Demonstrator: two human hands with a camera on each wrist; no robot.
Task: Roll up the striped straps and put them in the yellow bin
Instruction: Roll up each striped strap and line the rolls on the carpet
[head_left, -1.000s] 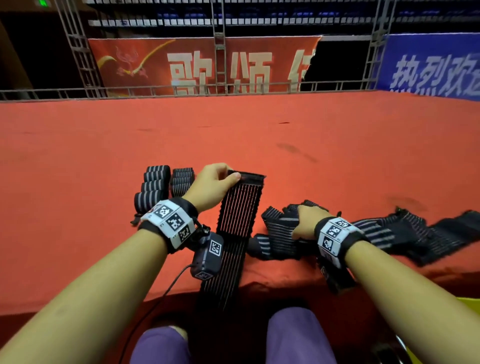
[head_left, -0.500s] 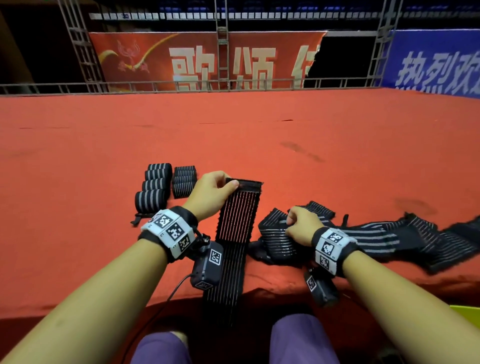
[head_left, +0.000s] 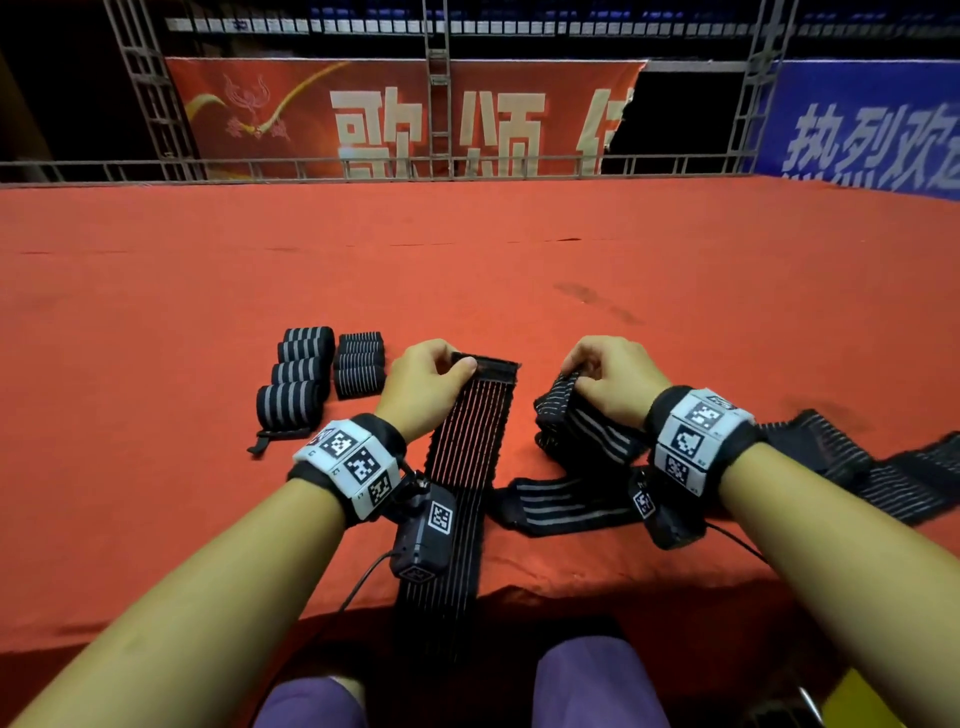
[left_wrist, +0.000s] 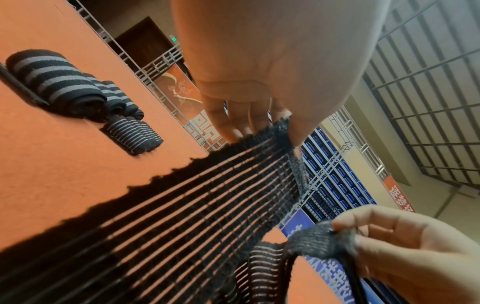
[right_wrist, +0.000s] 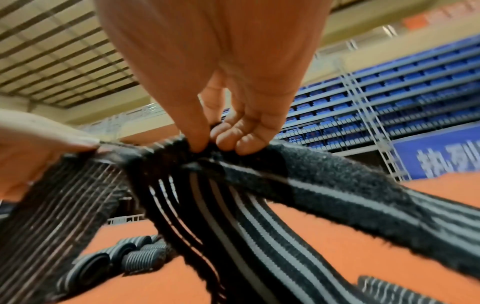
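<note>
Two purple-clad knees (head_left: 597, 680) sit nearest, with a corner of the yellow bin (head_left: 862, 701) at the lower right edge. Since half a second ago the right hand (head_left: 610, 382) has risen from the heap and travelled away from the body, lifting an end of the wide-striped black and grey strap (head_left: 582, 431) clear of the red cloth-covered table (head_left: 156, 291); the left hand (head_left: 423, 382) has stayed where it was.

From the near table edge the thin-striped black elastic strap (head_left: 467, 447) runs straight away from the body, its near end hanging over the edge between the knees, its far end pinched by the left hand, thumb (left_wrist: 309, 115) on one face and curled fingers (left_wrist: 228, 125) on the other. The right hand's thumb (right_wrist: 192, 127) and bent fingertips (right_wrist: 246, 142) pinch the fuzzy end patch of the wide-striped strap, which droops from the grip down to the loose heap of crumpled striped straps (head_left: 883, 473) trailing off to the right. The two hands are apart, the flat strap's far end between them.

Left of the left hand lie two columns of rolled striped straps (head_left: 322, 374), touching one another, the nearest roll trailing a short black tab (head_left: 270, 436). Beyond, the bare red cloth stretches to a grey metal truss railing (head_left: 436, 166), behind it a red banner with pale characters (head_left: 405, 119) and a blue banner (head_left: 862, 135)
</note>
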